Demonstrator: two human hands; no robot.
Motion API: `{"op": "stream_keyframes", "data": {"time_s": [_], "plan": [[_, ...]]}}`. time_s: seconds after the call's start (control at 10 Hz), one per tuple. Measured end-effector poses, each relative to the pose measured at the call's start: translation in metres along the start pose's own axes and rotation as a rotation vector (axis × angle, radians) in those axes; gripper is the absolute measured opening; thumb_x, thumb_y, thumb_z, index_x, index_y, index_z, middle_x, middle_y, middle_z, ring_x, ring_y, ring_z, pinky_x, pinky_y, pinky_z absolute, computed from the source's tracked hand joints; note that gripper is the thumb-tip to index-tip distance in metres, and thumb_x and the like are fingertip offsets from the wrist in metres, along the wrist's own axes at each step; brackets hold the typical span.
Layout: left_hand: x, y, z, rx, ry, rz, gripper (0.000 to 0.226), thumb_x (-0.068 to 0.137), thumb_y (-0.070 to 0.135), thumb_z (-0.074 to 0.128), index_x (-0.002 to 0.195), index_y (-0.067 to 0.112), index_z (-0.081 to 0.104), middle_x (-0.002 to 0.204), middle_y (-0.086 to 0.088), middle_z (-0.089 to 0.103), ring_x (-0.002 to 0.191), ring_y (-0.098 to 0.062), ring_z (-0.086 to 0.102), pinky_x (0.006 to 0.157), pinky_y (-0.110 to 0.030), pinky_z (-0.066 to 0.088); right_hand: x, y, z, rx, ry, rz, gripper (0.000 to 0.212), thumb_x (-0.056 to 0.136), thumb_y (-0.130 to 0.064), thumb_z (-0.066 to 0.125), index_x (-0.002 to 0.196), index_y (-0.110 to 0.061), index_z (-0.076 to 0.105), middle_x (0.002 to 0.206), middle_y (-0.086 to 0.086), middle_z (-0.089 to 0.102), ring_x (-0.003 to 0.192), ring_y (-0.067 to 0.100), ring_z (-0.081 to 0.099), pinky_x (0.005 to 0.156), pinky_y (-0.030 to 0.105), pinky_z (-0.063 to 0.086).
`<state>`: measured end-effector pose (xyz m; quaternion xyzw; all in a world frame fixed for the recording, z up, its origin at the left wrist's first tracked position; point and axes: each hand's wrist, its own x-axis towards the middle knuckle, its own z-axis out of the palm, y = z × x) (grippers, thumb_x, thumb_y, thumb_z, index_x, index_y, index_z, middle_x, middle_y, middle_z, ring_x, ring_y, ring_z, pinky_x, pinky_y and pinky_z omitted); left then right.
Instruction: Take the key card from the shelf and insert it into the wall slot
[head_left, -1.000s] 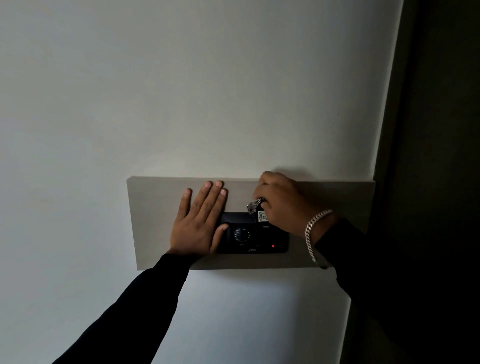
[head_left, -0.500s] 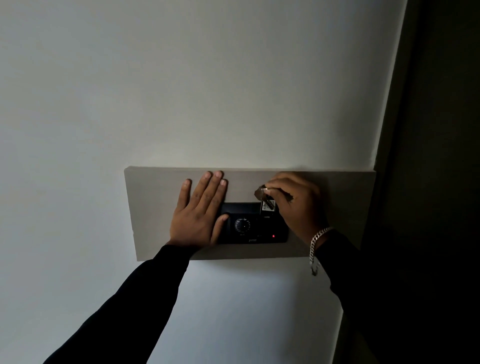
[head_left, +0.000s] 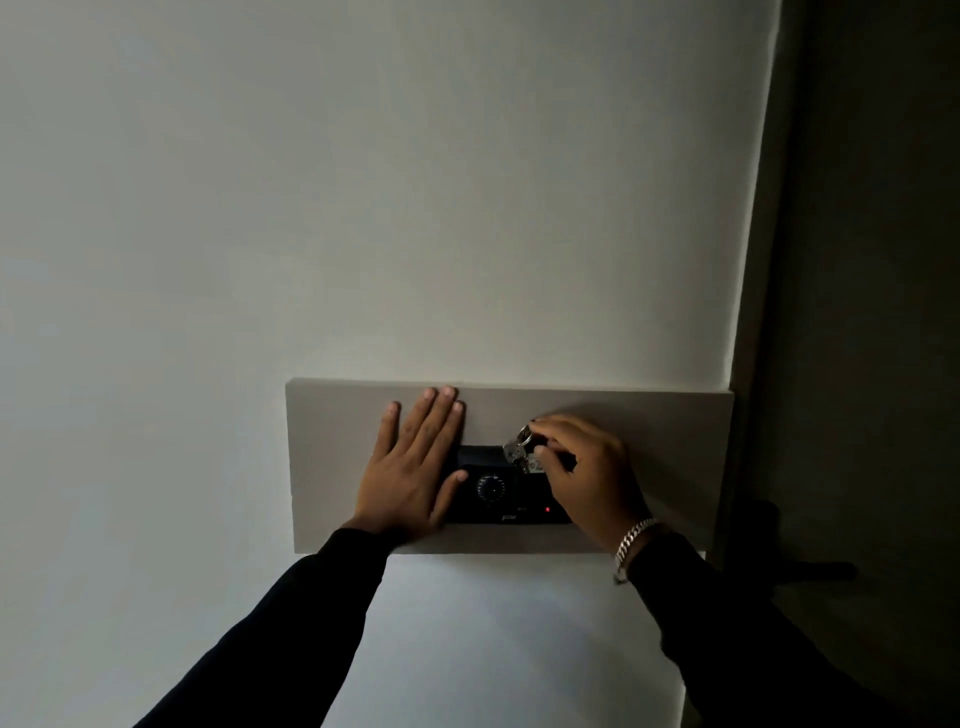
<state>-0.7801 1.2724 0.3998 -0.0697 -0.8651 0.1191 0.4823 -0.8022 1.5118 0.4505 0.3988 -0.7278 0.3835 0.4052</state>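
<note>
Panel (head_left: 675, 457): grey board fixed flat on the white wall (head_left: 363, 208); a black unit (head_left: 498, 486) is set at its middle
Unit: a round dial (head_left: 490, 488) is seen at centre; a red light (head_left: 547, 510) is lit at 4 o'clock from the dial
Left hand (head_left: 415, 478): laid flat on the panel at 9 o'clock from the dial; fingers are straight and held together, thumb spread onto the unit's edge; nothing is held
Right hand (head_left: 587, 478): fingers are pinched on the card (head_left: 535, 465) at the unit's top right, 1 o'clock from the dial
Card: only a small pale tag is seen under the fingertips; keys (head_left: 517, 447) on a ring hang beside it; whether it sits in the slot cannot be told
Wrist: a chain bracelet (head_left: 631, 540) is worn on the right; both sleeves are dark
</note>
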Motion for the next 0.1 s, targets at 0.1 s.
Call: {"op": "stream_keyframes", "data": {"time_s": [0.1], "plan": [[0.0265,-0.0033,-0.0295,-0.114,0.017,-0.038,0.069,0.098,0.042,0.030,0.154,0.004,0.019,0.165,-0.015,0.016,0.155,-0.030,0.009,0.121,-0.060,0.020,0.0028,-0.0202,-0.0324,0.078,0.142,-0.036,0.013,0.078,0.000,0.069,0.087,-0.008,0.074,0.089,0.005,0.075,0.081,0.017,0.071,0.077,0.031,0.057]]}}
